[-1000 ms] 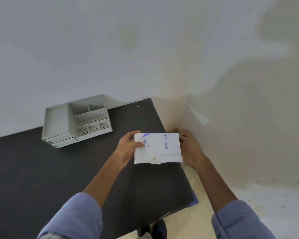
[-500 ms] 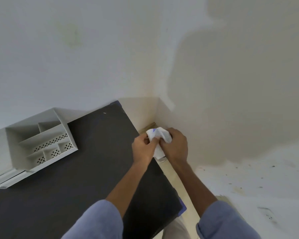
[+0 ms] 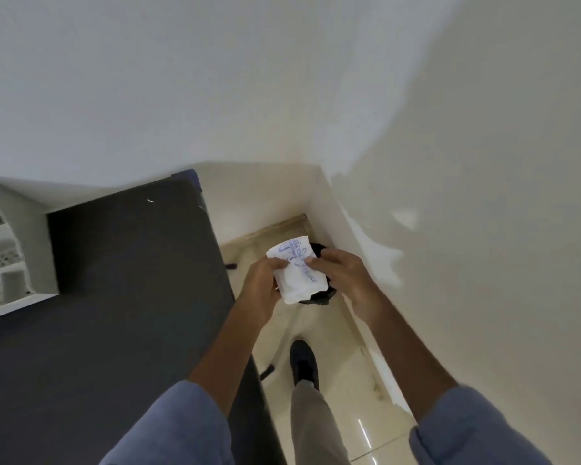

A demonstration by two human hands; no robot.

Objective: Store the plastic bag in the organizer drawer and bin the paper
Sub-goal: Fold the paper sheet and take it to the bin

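Since the picture half a second back, the view is swinging right and down: the grey compartmented plastic organizer (image 3: 4, 260) is sliding off to the left edge, and a dark round bin (image 3: 317, 286) is coming into sight on the floor (image 3: 346, 374) in the corner. The white paper with blue print (image 3: 297, 270), bunched up then, is now showing a flatter face.

I am holding that paper in both hands — the left hand (image 3: 260, 286) is pinching its left edge, the right hand (image 3: 344, 276) is closing on its right side, thumb on the printed face. The hands are close together with only the paper between them, both clamped on it.

The relation that matters: the bin is lying directly beneath and just beyond the paper, mostly hidden by it, past the right edge of the dark tabletop (image 3: 121, 297). The paper's long axis is running from upper left to lower right. The right hand looks nearer the bin's centre, so I judge a plain release downward should do.

Counting: one paper, one bin, one organizer, one shoe (image 3: 303, 362) on the floor. I cannot see any plastic bag.
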